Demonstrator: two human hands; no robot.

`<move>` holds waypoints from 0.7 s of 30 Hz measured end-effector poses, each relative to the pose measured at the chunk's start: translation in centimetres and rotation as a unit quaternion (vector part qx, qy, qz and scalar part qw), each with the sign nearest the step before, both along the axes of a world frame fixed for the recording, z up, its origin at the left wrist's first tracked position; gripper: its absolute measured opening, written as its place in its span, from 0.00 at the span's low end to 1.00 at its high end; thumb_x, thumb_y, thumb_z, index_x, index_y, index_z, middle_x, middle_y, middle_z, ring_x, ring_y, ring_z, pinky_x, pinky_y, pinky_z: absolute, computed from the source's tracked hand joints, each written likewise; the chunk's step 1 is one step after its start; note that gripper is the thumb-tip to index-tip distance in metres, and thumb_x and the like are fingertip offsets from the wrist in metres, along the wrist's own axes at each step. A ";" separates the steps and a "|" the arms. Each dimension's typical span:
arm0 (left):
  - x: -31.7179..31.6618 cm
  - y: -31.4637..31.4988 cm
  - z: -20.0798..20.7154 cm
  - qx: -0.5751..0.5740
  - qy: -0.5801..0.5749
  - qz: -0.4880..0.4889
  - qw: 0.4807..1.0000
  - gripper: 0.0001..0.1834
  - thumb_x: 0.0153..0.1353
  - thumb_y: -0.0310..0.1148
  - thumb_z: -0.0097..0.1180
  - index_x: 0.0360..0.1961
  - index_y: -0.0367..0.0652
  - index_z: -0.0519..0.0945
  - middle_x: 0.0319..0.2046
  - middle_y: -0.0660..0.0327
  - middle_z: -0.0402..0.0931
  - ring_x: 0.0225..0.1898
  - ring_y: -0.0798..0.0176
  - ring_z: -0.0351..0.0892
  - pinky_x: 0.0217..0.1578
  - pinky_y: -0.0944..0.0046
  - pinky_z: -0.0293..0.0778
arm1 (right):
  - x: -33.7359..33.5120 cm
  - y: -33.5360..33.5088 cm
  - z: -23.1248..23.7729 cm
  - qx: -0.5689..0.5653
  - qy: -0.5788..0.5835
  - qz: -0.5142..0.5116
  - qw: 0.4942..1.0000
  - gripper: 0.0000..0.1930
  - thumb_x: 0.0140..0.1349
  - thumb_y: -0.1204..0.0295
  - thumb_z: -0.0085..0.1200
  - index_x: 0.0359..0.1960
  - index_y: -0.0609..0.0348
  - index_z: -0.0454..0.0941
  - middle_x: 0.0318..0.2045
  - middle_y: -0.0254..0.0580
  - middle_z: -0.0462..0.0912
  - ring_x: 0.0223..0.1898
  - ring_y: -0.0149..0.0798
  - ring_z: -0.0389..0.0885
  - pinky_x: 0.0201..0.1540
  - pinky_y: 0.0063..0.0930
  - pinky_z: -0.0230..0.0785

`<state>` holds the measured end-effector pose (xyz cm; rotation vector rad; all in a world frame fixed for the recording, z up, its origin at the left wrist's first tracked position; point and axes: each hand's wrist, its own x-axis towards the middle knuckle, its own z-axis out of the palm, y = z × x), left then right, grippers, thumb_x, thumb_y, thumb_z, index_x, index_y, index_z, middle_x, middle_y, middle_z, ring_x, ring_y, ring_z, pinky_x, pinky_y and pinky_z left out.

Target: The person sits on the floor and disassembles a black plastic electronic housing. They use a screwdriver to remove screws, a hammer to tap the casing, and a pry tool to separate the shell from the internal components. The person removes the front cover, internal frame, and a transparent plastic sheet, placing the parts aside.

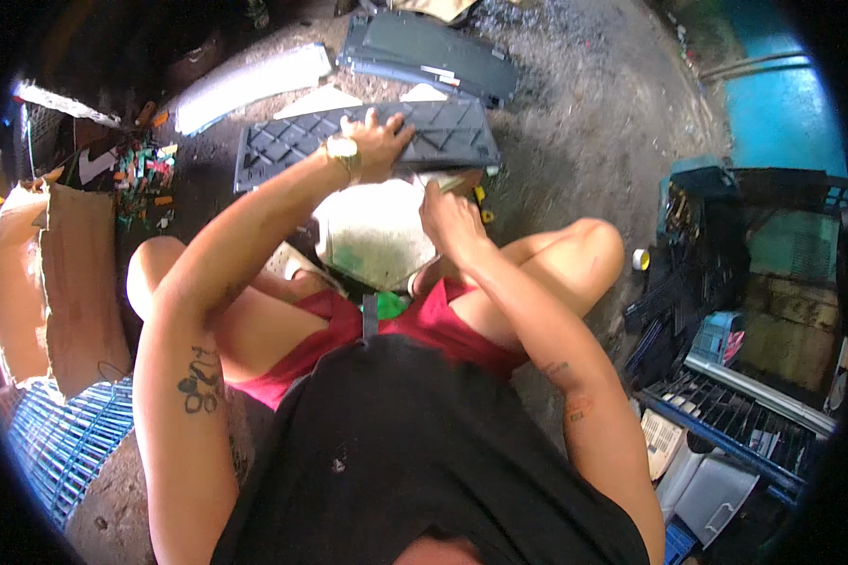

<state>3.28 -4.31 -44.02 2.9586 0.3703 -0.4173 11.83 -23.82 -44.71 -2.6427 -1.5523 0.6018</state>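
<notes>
Two bare hands at one ribbed dark-grey plastic panel (367, 139): left hand (379, 141) spread flat on top, gripping nothing; right hand (450, 218) just below its near edge, closure unclear. Could slide if pressed unevenly.

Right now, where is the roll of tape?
The roll of tape lies on the ground at right, just past the person's right knee, beside the dark pile of scrap.

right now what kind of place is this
Probably a scrap-sorting or dismantling yard: bare dirt ground, dark plastic panels lying about, a crate of stripped parts and flattened cardboard.
</notes>
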 end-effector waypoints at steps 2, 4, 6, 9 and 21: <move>0.6 0.0 0.3 0.008 0.027 0.011 1.000 0.51 0.55 0.41 0.69 0.78 0.54 0.57 0.77 0.55 0.56 0.70 0.37 0.67 0.60 0.31 0.74 | 0.5 -0.2 -1.2 0.039 -0.013 0.028 0.999 0.12 0.68 0.71 0.43 0.47 0.65 0.70 0.29 0.68 0.85 0.35 0.68 0.87 0.42 0.61 0.80; 1.5 0.4 0.9 0.023 0.037 -0.009 0.999 0.49 0.52 0.33 0.65 0.77 0.52 0.60 0.73 0.55 0.64 0.62 0.43 0.78 0.55 0.46 0.82 | 1.2 -0.6 -1.9 0.062 -0.033 0.064 0.996 0.11 0.68 0.71 0.44 0.46 0.65 0.71 0.28 0.65 0.86 0.33 0.65 0.88 0.39 0.56 0.81; 2.4 0.9 1.8 0.022 0.040 -0.040 0.998 0.42 0.52 0.28 0.61 0.72 0.48 0.67 0.63 0.50 0.75 0.50 0.42 0.86 0.48 0.42 0.85 | 1.9 -0.9 -2.3 0.071 -0.056 0.109 0.990 0.17 0.67 0.69 0.48 0.51 0.71 0.69 0.25 0.61 0.85 0.32 0.63 0.88 0.35 0.57 0.80; 3.7 1.0 4.1 0.064 0.037 -0.090 0.993 0.30 0.55 0.39 0.65 0.59 0.43 0.77 0.55 0.47 0.80 0.54 0.42 0.83 0.53 0.41 0.80 | 2.1 -1.4 -2.5 0.047 -0.021 0.112 0.992 0.27 0.69 0.66 0.50 0.63 0.74 0.67 0.31 0.59 0.86 0.35 0.58 0.89 0.39 0.50 0.81; 11.7 -3.8 13.1 0.237 0.050 -0.226 0.943 0.27 0.58 0.42 0.64 0.57 0.43 0.79 0.55 0.48 0.80 0.56 0.43 0.82 0.56 0.40 0.77 | 1.3 -0.9 -4.5 -0.001 0.114 -0.020 0.993 0.27 0.71 0.60 0.47 0.66 0.62 0.65 0.43 0.62 0.85 0.53 0.58 0.84 0.53 0.52 0.77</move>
